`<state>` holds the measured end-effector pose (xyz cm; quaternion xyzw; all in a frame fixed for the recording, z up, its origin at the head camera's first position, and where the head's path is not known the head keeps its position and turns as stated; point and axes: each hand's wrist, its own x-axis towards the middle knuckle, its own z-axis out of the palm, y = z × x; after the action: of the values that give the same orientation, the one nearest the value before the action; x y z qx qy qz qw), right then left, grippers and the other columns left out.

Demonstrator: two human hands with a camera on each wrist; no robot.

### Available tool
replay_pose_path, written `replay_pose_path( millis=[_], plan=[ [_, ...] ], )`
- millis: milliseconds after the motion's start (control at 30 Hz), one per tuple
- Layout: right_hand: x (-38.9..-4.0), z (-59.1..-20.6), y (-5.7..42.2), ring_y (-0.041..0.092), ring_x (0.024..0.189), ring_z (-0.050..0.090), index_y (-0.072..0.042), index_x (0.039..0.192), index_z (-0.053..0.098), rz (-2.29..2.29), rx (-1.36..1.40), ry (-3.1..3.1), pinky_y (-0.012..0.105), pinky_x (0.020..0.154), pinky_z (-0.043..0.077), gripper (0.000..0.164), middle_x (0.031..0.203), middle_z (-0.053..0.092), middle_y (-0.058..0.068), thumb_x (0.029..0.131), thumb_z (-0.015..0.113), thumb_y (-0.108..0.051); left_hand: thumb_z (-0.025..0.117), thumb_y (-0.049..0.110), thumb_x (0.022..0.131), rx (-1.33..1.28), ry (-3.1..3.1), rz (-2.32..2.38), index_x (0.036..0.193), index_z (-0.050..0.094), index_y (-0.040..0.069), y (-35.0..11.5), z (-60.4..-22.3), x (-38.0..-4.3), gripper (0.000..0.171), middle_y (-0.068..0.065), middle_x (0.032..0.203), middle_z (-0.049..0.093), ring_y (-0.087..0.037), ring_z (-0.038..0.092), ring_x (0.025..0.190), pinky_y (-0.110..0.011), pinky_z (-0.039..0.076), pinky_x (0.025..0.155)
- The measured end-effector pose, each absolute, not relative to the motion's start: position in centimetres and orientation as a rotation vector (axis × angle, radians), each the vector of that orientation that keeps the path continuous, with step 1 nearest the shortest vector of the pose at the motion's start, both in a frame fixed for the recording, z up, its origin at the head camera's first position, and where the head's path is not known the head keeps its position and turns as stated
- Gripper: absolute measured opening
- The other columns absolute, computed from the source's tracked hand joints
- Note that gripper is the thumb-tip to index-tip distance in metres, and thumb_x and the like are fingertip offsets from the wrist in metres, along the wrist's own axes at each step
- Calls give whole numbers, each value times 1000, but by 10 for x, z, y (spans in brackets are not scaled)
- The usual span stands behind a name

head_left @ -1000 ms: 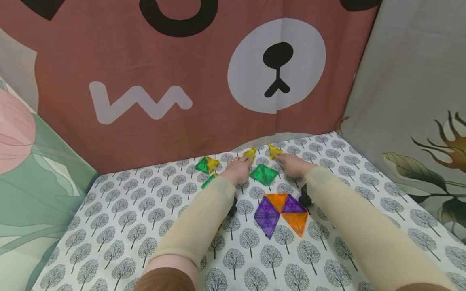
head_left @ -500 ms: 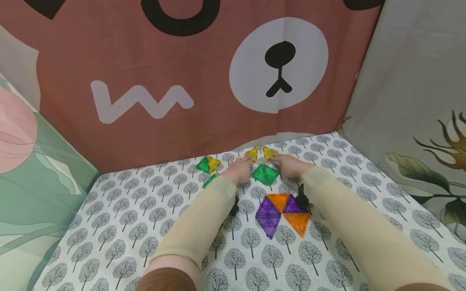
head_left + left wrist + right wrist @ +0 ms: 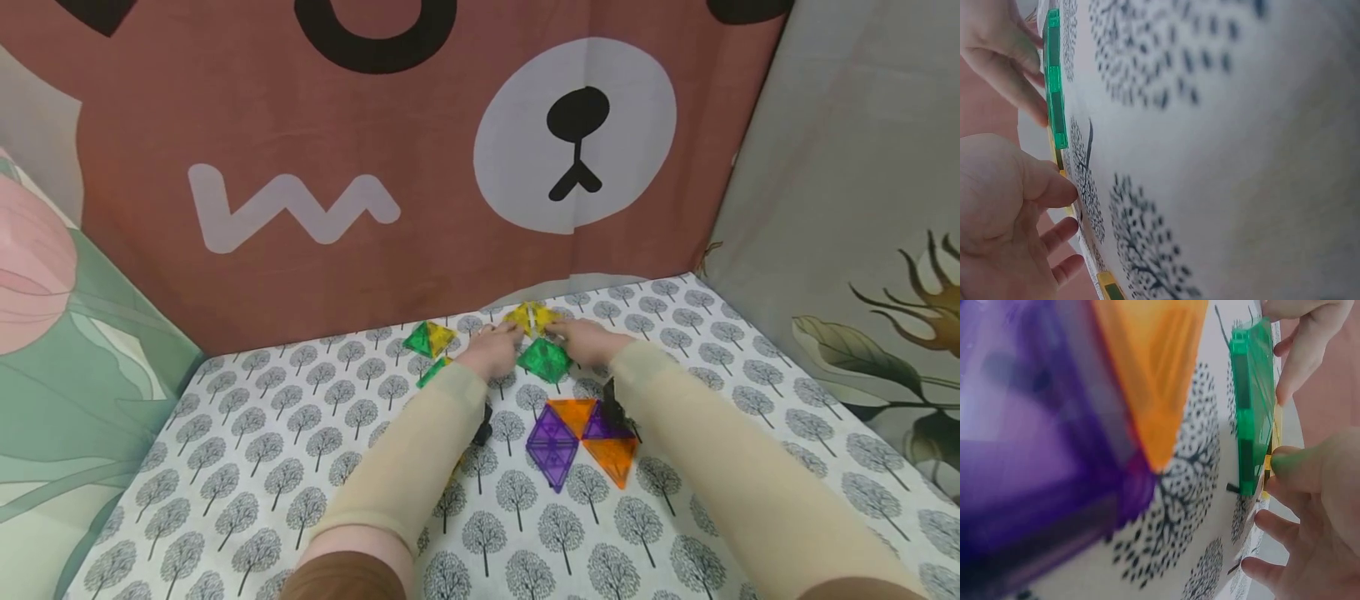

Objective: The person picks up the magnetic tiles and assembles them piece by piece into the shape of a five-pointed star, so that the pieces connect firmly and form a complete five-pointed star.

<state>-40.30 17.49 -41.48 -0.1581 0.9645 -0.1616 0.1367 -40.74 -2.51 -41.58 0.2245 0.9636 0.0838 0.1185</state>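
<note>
Left hand (image 3: 491, 350): fingers extended loosely, not clenched, tips at the left translucent yellow plastic triangle (image 3: 518, 317)
Right hand (image 3: 589, 342): fingers relaxed, tips against the right translucent yellow plastic triangle (image 3: 546, 317)
Yellow triangles: on the tree-printed white surface (image 3: 300, 508), beyond the translucent green plastic diamond (image 3: 545, 360)
Facing edges: best slid together parallel, with light, even pressure

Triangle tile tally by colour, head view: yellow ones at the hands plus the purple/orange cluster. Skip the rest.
Yellow tiles: 2, one at the left hand, one at the right hand
Purple tiles: 3, one partly covered
Orange tiles: 2
Total: 7
</note>
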Motion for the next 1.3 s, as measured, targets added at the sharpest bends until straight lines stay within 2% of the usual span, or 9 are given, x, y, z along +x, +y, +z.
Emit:
replay_pose_path(
  millis=[167,733,900,1033,1067,1133,1200,1233,1300],
  plan=[
    [-401,-414,170,42,143,22,-8,155,31,-465,-468,2796,55,116,17,48,158,26,21,108,35,-16,37,3,100,662,2816,237,158,25,26,-25,-412,-403,64,1,164,16,-31,13,148,-48,7,120],
    [-392,-409,173,41,145,19,-1,156,19,-658,-455,2780,54,117,15,53,159,19,23,107,36,-12,32,4,101,599,2736,262,159,21,24,-27,-395,-386,63,-1,165,11,-31,7,149,-50,6,119],
    [-373,-395,191,44,142,25,-4,158,15,-753,-489,2756,57,115,20,56,158,20,25,107,38,-9,33,0,98,651,2750,271,159,19,24,-24,-372,-365,67,-2,165,10,-30,7,149,-48,7,119],
    [-348,-380,206,45,142,21,-4,157,17,-758,-509,2745,60,114,18,56,157,21,27,106,39,-11,37,-3,95,683,2771,251,159,15,31,-17,-353,-344,75,2,165,7,-26,6,149,-49,7,119],
    [-340,-377,209,46,141,25,-2,157,18,-755,-515,2743,60,113,24,56,156,24,29,106,39,-10,38,-5,94,696,2774,251,159,15,32,-16,-348,-339,78,2,165,7,-26,7,149,-49,8,119],
    [-324,-372,217,46,130,42,1,155,23,-754,-497,2748,58,106,37,55,150,33,32,105,42,-11,39,-4,94,709,2767,295,159,16,32,-16,-341,-330,78,2,165,8,-25,10,149,-47,27,115],
    [-307,-370,224,42,114,56,6,150,31,-779,-470,2751,52,94,49,51,140,44,33,103,44,-11,40,-3,94,723,2752,395,159,21,25,-22,-336,-321,72,-1,164,15,-25,17,148,-43,33,112],
    [-298,-370,227,39,107,59,7,147,36,-801,-448,2750,50,88,52,49,134,50,32,103,45,-10,40,0,96,721,2729,464,158,25,21,-27,-334,-316,67,-3,163,19,-23,34,141,-40,43,105],
    [-281,-373,232,35,97,62,9,139,46,-826,-424,2766,48,83,54,43,121,59,28,100,49,-9,40,5,100,708,2670,623,155,33,12,-39,-333,-309,56,-7,159,29,-23,50,127,-38,50,90]
  ],
)
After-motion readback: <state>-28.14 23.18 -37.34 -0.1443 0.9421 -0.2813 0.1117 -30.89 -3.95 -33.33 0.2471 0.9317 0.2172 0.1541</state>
